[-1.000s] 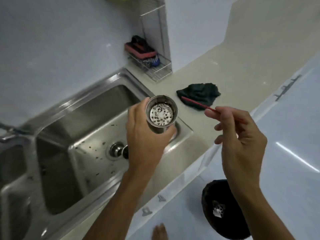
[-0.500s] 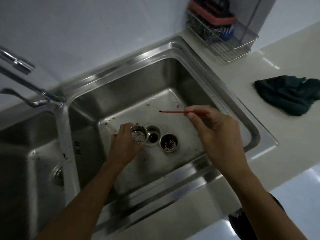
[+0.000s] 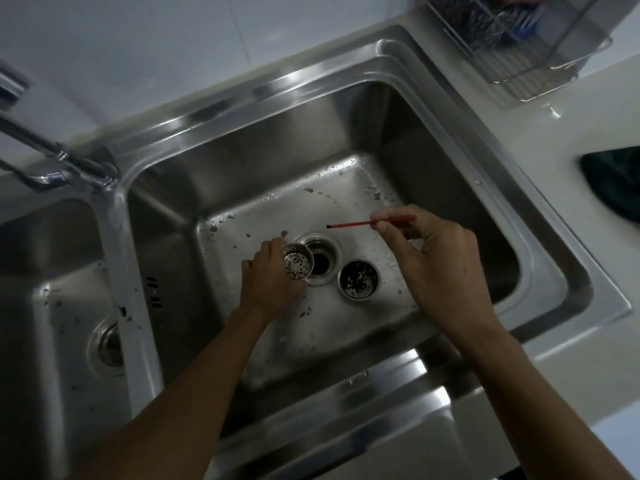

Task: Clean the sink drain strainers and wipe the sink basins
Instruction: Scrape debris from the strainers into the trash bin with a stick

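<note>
left hand (image 3: 268, 284) gripping metal strainer cup (image 3: 298, 265) tilted over open drain (image 3: 320, 263) in right basin (image 3: 346, 174), second strainer (image 3: 359, 279) on basin floor just right of drain, right hand (image 3: 436, 261) pinching red stick (image 3: 353, 223) above drain, food bits scattered, dark cloth (image 3: 614, 183) on counter (image 3: 540, 140)

Dim, steel glare, edges blurred/warped.

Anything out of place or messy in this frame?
Yes. The right basin's drain is open: one strainer sits loose beside it, a second strainer is in the left hand. Food scraps speckle the basin floor.
</note>
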Demonstrator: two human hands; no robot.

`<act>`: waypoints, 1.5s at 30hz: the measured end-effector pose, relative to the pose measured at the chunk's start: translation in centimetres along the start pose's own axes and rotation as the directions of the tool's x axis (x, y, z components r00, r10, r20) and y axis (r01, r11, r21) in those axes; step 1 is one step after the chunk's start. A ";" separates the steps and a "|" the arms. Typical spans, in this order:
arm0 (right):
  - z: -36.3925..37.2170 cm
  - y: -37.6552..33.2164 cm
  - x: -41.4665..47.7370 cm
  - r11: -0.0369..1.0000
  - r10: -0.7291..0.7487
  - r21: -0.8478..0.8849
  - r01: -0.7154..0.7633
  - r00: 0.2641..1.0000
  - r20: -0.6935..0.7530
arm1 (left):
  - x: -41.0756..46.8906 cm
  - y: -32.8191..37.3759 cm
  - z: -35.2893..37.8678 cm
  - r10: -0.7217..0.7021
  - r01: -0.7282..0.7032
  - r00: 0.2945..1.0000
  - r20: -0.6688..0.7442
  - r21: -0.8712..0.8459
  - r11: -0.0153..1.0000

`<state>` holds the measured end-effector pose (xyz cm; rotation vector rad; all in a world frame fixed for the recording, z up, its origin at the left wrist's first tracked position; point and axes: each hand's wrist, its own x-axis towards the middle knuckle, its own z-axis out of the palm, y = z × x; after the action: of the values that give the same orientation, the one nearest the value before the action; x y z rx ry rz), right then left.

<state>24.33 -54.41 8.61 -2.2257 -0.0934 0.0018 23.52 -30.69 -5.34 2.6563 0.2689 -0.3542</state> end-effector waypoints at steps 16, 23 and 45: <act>-0.2 0.3 -0.5 0.998 0.025 -0.048 -0.026 1.000 -0.020 | -1.5 2.9 0.6 0.490 -0.459 0.868 -0.079 0.253 0.852; -2.6 1.8 -1.3 0.996 0.037 -0.085 -0.039 0.999 -0.036 | -0.7 6.5 4.5 0.437 -0.445 0.892 0.116 0.395 0.804; -26.3 5.3 -14.8 0.948 0.086 0.315 0.056 0.904 -0.419 | -13.6 31.9 -5.3 0.511 -0.558 0.828 -0.231 -0.246 0.792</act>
<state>10.86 -79.46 20.04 -1.8524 0.1582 -0.4353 19.49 -58.15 16.07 2.3188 -0.3667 0.0770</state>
